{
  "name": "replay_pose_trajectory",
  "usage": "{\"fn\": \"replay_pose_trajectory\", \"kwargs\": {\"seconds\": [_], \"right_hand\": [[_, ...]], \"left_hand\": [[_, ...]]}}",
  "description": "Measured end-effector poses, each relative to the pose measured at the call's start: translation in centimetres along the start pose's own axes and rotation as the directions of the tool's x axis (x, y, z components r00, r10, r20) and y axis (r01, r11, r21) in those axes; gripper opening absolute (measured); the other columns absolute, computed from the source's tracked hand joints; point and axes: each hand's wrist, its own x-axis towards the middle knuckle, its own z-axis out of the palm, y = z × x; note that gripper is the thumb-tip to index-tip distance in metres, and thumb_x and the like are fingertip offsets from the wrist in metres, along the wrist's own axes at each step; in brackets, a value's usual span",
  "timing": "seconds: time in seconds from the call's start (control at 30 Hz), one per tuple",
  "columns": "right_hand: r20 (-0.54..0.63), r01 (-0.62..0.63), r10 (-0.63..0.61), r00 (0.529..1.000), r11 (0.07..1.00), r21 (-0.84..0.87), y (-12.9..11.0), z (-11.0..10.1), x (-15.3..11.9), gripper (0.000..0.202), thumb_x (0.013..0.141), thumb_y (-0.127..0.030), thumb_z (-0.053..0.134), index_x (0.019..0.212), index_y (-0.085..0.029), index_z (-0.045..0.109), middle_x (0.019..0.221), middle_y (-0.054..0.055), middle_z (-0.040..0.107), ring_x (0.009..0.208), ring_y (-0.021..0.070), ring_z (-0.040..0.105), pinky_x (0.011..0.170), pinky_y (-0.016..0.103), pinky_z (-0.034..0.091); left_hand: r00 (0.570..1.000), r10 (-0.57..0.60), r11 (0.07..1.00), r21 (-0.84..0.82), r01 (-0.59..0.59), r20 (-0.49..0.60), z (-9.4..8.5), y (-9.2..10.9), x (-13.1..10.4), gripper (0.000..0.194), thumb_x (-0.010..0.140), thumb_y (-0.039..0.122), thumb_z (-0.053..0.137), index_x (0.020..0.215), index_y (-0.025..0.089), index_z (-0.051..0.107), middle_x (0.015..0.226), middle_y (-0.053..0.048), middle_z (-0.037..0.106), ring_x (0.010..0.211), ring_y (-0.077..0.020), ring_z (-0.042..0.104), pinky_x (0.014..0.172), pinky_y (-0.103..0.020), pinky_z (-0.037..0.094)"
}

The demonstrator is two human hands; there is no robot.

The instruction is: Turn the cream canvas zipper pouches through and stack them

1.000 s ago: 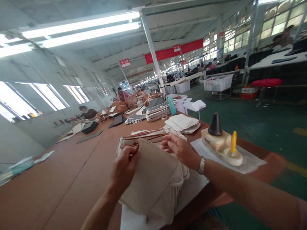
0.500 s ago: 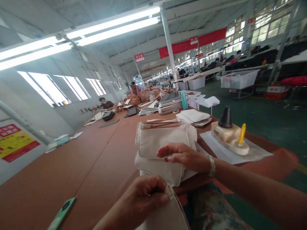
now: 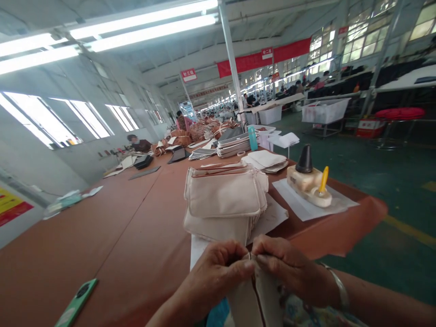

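While both hands pinch one cream cloth piece at the table's near edge, the pile waits.

At 6 o'clock the left hand (image 3: 218,268) and right hand (image 3: 289,268) grip the cloth piece (image 3: 254,295), pale and hanging folded; it looks barely started. At 12 o'clock the cloth stack (image 3: 225,200) rests on the brown table (image 3: 136,227); a glue pot (image 3: 308,181) sits at 1 o'clock.
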Motion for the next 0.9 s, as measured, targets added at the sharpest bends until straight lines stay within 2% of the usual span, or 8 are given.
{"fn": "replay_pose_trajectory", "kwargs": {"seconds": [0.13,0.27,0.33,0.43,0.5,0.63,0.73,0.9], "right_hand": [[-0.049,-0.015,0.010,0.999,0.994,-0.105,-0.3,0.1,0.0,0.026,0.099,-0.038,0.039,0.089,-0.019,0.054,0.084,0.000,0.055,0.080,0.0135,0.050,0.073,0.024,0.039],[-0.064,-0.037,0.037,0.997,0.999,-0.006,-0.3,-0.1,0.8,0.027,0.098,-0.037,0.040,0.082,-0.018,0.052,0.076,-0.001,0.051,0.073,0.0122,0.045,0.065,0.023,0.036],[-0.075,-0.053,0.059,0.995,0.995,0.082,-0.1,-0.4,1.3,0.029,0.096,-0.039,0.041,0.080,-0.017,0.050,0.072,-0.002,0.047,0.069,0.0113,0.041,0.062,0.023,0.034],[-0.099,-0.059,0.080,0.992,0.978,0.202,0.0,-1.2,2.2,0.037,0.095,-0.049,0.042,0.079,-0.016,0.048,0.071,-0.003,0.041,0.066,0.0102,0.036,0.060,0.023,0.033],[-0.103,-0.062,0.086,0.991,0.974,0.218,-0.1,-1.7,2.8,0.039,0.089,-0.053,0.052,0.080,-0.016,0.048,0.070,-0.004,0.041,0.065,0.0096,0.034,0.057,0.022,0.031],[-0.093,-0.175,0.183,0.979,0.981,0.085,-0.3,-2.7,3.8,0.025,0.076,-0.033,0.070,0.078,-0.015,0.053,0.066,-0.005,0.047,0.061,0.0085,0.038,0.053,0.021,0.028],[-0.129,-0.222,0.216,0.968,0.974,-0.035,-0.1,-3.0,4.0,0.008,0.072,-0.017,0.062,0.076,-0.014,0.057,0.064,-0.004,0.052,0.059,0.0084,0.042,0.051,0.020,0.029],[-0.110,-0.240,0.229,0.967,0.966,-0.099,0.7,-3.5,3.9,0.011,0.065,-0.010,0.054,0.073,-0.013,0.061,0.062,-0.003,0.055,0.059,0.0089,0.045,0.051,0.020,0.031]], "left_hand": [[0.999,-0.020,0.987,-0.159,0.015,-0.029,0.3,-0.3,0.4,0.033,0.074,0.042,0.076,0.080,0.011,0.066,0.070,-0.003,0.059,0.062,-0.0114,0.048,0.061,-0.023,0.035],[1.000,-0.023,0.978,-0.207,0.020,-0.013,0.3,-0.2,0.9,0.034,0.076,0.042,0.074,0.080,0.009,0.065,0.069,-0.004,0.058,0.061,-0.0104,0.047,0.060,-0.023,0.033],[0.999,-0.035,0.990,-0.137,0.033,-0.012,0.2,0.1,1.4,0.033,0.077,0.042,0.072,0.081,0.010,0.064,0.070,-0.002,0.056,0.061,-0.0098,0.044,0.059,-0.022,0.032],[0.995,-0.014,0.998,0.063,0.020,-0.095,0.1,0.6,2.1,0.028,0.083,0.040,0.064,0.079,0.012,0.062,0.067,0.001,0.050,0.061,-0.0098,0.040,0.056,-0.022,0.029],[0.989,0.027,0.977,0.214,0.005,-0.147,0.2,0.9,2.6,0.025,0.086,0.037,0.059,0.077,0.014,0.061,0.066,0.002,0.047,0.061,-0.0098,0.038,0.055,-0.021,0.028],[0.968,0.156,0.892,0.450,-0.053,-0.196,0.5,0.9,3.7,0.020,0.084,0.027,0.054,0.072,0.013,0.063,0.064,0.002,0.048,0.063,-0.0111,0.041,0.056,-0.022,0.030],[0.947,0.248,0.824,0.558,-0.097,-0.202,0.8,0.2,4.5,0.021,0.084,0.024,0.051,0.070,0.014,0.063,0.064,0.002,0.052,0.064,-0.0121,0.045,0.058,-0.022,0.032],[0.928,0.296,0.774,0.625,-0.096,-0.225,1.4,-1.0,5.3,0.022,0.084,0.023,0.052,0.064,0.015,0.058,0.060,0.003,0.049,0.060,-0.0106,0.043,0.057,-0.022,0.032]]}}
